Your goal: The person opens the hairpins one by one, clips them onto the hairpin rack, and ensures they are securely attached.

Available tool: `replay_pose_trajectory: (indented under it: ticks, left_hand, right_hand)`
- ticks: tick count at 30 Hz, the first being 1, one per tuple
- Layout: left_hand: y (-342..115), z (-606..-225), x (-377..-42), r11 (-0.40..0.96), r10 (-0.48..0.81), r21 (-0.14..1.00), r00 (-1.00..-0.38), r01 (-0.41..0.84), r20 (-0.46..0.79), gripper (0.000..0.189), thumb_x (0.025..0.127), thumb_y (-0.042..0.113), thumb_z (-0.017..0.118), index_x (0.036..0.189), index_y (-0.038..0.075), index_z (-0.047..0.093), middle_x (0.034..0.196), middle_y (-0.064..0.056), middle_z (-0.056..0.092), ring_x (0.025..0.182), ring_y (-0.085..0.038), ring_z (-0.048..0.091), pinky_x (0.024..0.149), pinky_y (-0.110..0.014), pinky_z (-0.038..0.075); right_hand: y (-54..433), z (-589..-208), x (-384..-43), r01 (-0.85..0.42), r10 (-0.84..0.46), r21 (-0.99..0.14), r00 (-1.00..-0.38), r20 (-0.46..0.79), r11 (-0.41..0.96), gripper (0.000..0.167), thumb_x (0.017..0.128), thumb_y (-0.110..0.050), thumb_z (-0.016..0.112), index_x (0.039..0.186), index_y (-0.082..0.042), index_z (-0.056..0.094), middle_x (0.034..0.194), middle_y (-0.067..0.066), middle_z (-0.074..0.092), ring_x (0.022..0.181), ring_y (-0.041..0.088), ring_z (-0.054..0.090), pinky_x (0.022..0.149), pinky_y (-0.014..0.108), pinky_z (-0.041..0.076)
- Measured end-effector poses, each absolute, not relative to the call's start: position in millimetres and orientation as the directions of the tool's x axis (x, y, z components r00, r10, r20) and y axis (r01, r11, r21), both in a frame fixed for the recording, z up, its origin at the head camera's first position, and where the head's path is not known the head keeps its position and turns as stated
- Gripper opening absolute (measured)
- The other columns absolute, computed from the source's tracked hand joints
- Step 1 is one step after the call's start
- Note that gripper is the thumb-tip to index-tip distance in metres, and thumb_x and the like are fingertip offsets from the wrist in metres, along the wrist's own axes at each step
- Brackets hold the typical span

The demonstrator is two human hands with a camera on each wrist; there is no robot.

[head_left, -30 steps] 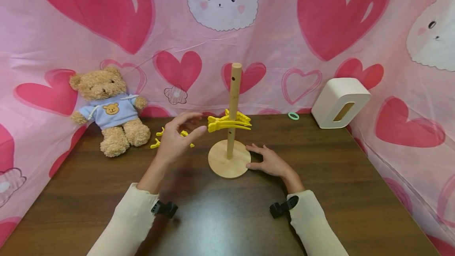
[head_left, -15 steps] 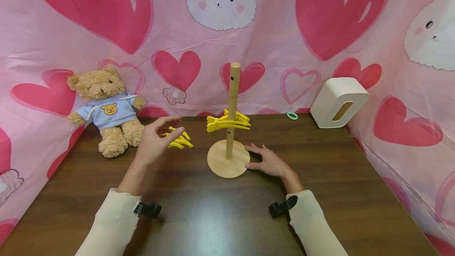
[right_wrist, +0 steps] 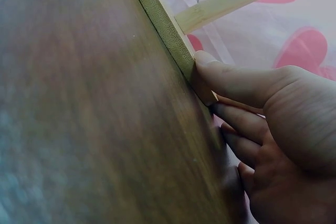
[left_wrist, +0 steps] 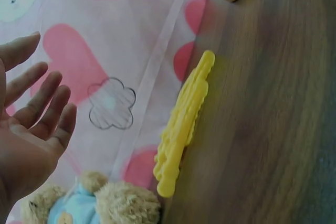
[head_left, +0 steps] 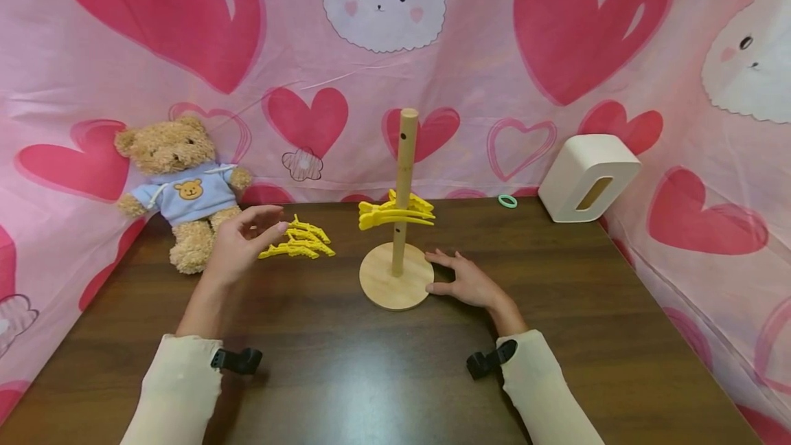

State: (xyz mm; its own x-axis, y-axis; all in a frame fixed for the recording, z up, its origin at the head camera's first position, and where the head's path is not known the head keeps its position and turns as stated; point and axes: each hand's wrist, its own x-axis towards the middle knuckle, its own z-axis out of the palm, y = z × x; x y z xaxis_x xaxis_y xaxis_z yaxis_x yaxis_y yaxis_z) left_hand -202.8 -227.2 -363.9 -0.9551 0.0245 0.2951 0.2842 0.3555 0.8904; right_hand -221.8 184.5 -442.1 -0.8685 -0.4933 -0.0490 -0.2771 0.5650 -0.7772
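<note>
My left hand [head_left: 237, 242] hovers above the table beside several yellow alligator hair clips [head_left: 299, 240]. Its fingers are apart with nothing between them. The left wrist view shows the palm, with the heap of clips [left_wrist: 184, 124] lying away from it on the wood. My right hand [head_left: 466, 280] rests at the right rim of the round wooden base [head_left: 386, 287], thumb and fingertips touching the edge. In the right wrist view the thumb [right_wrist: 231, 77] meets the base rim [right_wrist: 168, 35]. Yellow hair clips [head_left: 395, 215] are clamped across the upright wooden post [head_left: 406, 156].
A teddy bear [head_left: 191, 191] in a blue hoodie leans at the back left, close behind my left hand. A green ring [head_left: 507, 202] lies at the back. A white box [head_left: 587, 177] with a slot stands tilted at the back right. Heart-printed cloth hangs behind the table.
My left hand has moved left, away from the post and past the loose clips, uncovering them. The right hand stays at the base rim, and the clamped clips have not moved.
</note>
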Motion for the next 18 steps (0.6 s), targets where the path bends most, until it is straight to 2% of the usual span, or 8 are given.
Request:
replay_pose_trajectory:
  ticks: [2,4,8,13,18]
  left_hand:
    - [-232,-367,-204,0.377,0.012,0.887,-0.959,0.267,0.284,0.041,0.097,0.022,0.071,0.130,-0.002,0.063,0.114,0.003,0.065,0.099,-0.008,0.064,0.078,-0.016,0.054]
    - [-236,-369,-206,0.406,0.004,0.880,-0.964,0.245,0.267,0.042,0.097,0.023,0.071,0.131,-0.001,0.063,0.119,-0.005,0.066,0.102,-0.007,0.062,0.080,-0.014,0.051]
    - [-248,-376,-208,0.461,0.003,0.867,-0.977,0.188,0.211,0.045,0.098,0.025,0.069,0.134,-0.002,0.061,0.131,-0.022,0.061,0.106,-0.016,0.061,0.080,-0.012,0.049]
    - [-259,-385,-211,0.547,0.052,0.822,-0.986,0.159,0.156,0.047,0.098,0.027,0.070,0.133,-0.004,0.061,0.132,-0.026,0.061,0.116,-0.036,0.060,0.080,-0.010,0.046]
    - [-266,-394,-215,0.604,0.103,0.781,-0.987,0.160,0.123,0.049,0.097,0.029,0.071,0.130,-0.006,0.063,0.127,-0.026,0.063,0.116,-0.038,0.061,0.083,-0.012,0.045]
  right_hand:
    - [185,-442,-222,-0.277,-0.493,-0.778,-0.868,-0.048,0.564,0.068,0.091,-0.024,0.077,0.149,-0.003,0.049,0.157,0.018,0.039,0.152,0.038,0.014,0.120,0.060,0.005]
    - [185,-442,-222,-0.275,-0.494,-0.778,-0.868,-0.051,0.564,0.068,0.091,-0.024,0.078,0.149,-0.003,0.049,0.157,0.018,0.039,0.152,0.038,0.013,0.120,0.060,0.005]
    - [184,-442,-221,-0.276,-0.495,-0.778,-0.868,-0.051,0.565,0.068,0.091,-0.024,0.077,0.149,-0.003,0.049,0.157,0.019,0.039,0.152,0.039,0.014,0.120,0.060,0.005]
    - [184,-442,-221,-0.279,-0.496,-0.779,-0.867,-0.048,0.562,0.068,0.091,-0.024,0.077,0.149,-0.003,0.049,0.156,0.019,0.039,0.152,0.037,0.016,0.120,0.059,0.004]
    - [184,-442,-222,-0.287,-0.498,-0.779,-0.867,-0.036,0.557,0.067,0.091,-0.024,0.078,0.149,-0.002,0.050,0.156,0.018,0.040,0.152,0.035,0.018,0.120,0.059,0.004]
